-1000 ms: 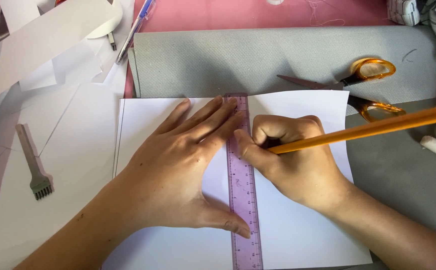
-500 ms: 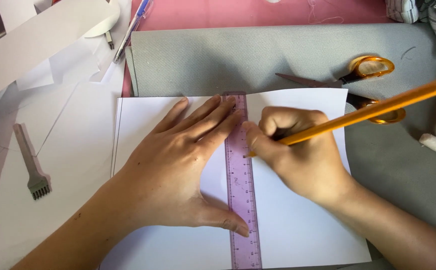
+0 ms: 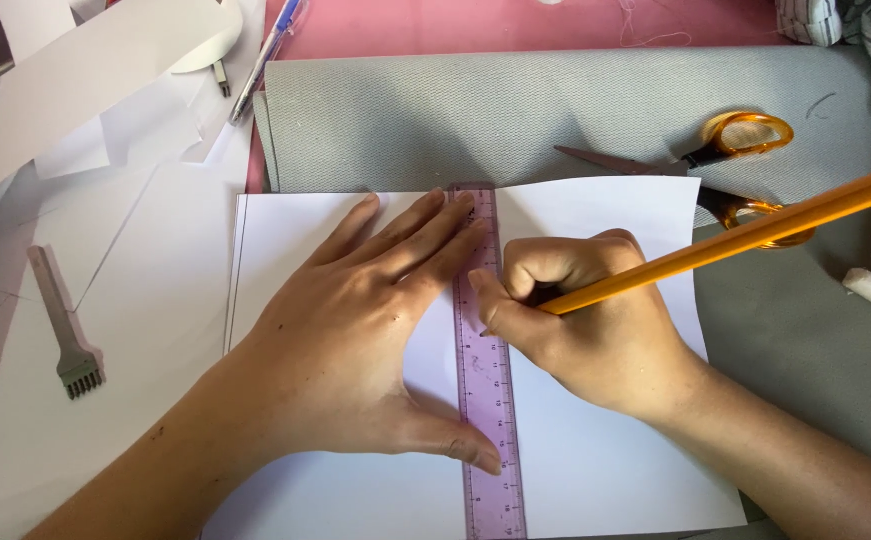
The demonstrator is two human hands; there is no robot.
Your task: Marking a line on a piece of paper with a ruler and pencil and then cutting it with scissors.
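Left hand (image 3: 355,330) pinning ruler (image 3: 485,400), right hand (image 3: 580,315) gripping pencil (image 3: 735,235), tip apparently hidden

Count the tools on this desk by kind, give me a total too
Translucent purple plastic ruler: 1
Long orange pencil: 1
Orange-handled scissors: 1
Blue ballpoint pen: 1
Grey metal pronged punch: 1
Total: 5

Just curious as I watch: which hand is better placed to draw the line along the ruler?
Probably the right hand: it grips the pencil beside the ruler, which the left hand presses flat.
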